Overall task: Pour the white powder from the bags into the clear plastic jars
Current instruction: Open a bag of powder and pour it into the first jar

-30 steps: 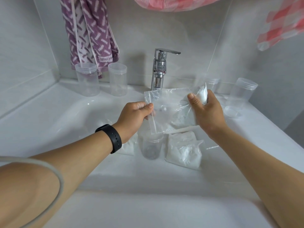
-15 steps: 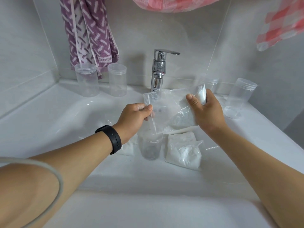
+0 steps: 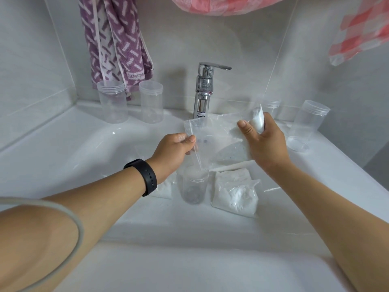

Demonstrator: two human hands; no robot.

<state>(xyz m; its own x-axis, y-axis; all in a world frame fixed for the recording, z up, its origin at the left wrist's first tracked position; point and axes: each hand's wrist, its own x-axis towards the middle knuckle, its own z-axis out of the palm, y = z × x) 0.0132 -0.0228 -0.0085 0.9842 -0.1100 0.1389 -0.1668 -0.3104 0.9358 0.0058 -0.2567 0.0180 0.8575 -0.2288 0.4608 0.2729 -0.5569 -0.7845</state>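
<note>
My left hand (image 3: 175,151) pinches the bag (image 3: 219,142) at its lower corner, right hand (image 3: 266,144) grips the powder end, raised. Jar (image 3: 194,186) sits just below my left hand. Risk: corner drifts off the jar mouth, powder spills into the sink (image 3: 84,144).

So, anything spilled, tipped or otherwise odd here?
No spill shows. The held bag is tilted, its corner over the open jar. One lid lies loose on the sink ledge.
</note>
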